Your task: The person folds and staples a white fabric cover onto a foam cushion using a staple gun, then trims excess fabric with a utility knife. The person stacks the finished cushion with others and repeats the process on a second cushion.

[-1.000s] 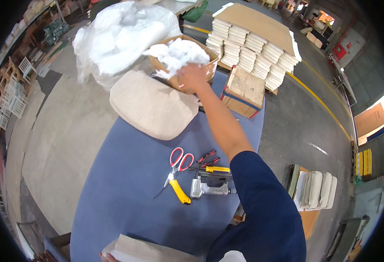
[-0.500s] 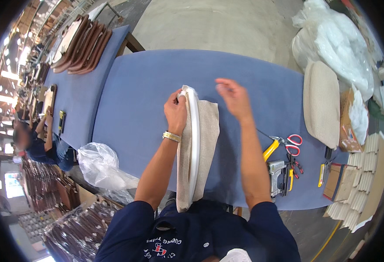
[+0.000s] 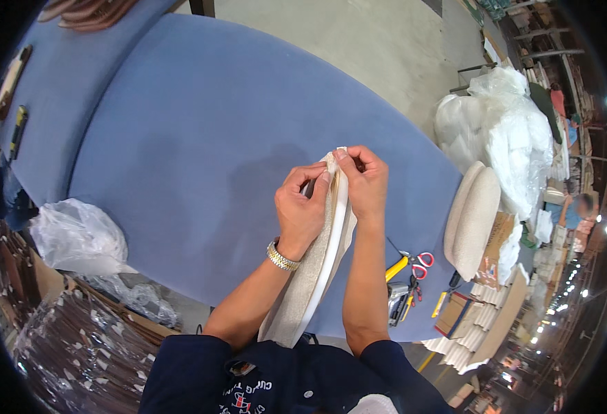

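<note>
A flat white panel wrapped in beige fabric stands on edge between my forearms, over the near side of the blue table. My left hand and my right hand both pinch the fabric at the panel's top end, fingertips almost touching. A metal watch sits on my left wrist. The panel's lower end reaches down to my dark shirt.
Beige cushions lie at the table's right end beside red-handled scissors, a yellow-handled tool and a staple gun. White plastic bags are piled beyond. A crumpled clear bag hangs at the left. Another person stands far right.
My view swung from the cushions and white filling to the table in front of me. Both hands now grip the top of the fabric-covered panel; half a second ago my right hand hovered apart.
</note>
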Action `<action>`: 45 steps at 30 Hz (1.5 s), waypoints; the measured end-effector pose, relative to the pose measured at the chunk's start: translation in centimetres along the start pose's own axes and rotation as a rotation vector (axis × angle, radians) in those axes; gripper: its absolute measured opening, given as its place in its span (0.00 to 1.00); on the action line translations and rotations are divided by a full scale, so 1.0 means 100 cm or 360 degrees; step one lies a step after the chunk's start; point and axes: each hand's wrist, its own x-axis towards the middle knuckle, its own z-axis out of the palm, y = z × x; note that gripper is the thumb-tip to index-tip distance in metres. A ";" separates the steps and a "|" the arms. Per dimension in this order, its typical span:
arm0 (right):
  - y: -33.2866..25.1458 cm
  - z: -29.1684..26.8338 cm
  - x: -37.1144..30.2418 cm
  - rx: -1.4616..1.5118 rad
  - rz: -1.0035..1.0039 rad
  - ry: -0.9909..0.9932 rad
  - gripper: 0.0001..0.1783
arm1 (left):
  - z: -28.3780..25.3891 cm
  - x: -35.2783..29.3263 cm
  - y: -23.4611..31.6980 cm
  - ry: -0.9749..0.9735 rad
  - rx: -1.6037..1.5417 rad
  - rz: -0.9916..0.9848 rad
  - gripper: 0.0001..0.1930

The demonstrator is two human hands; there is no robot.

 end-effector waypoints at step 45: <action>0.040 0.018 -0.032 0.1092 -0.0436 0.0388 0.07 | 0.016 0.002 0.027 -0.0261 0.0615 0.0217 0.10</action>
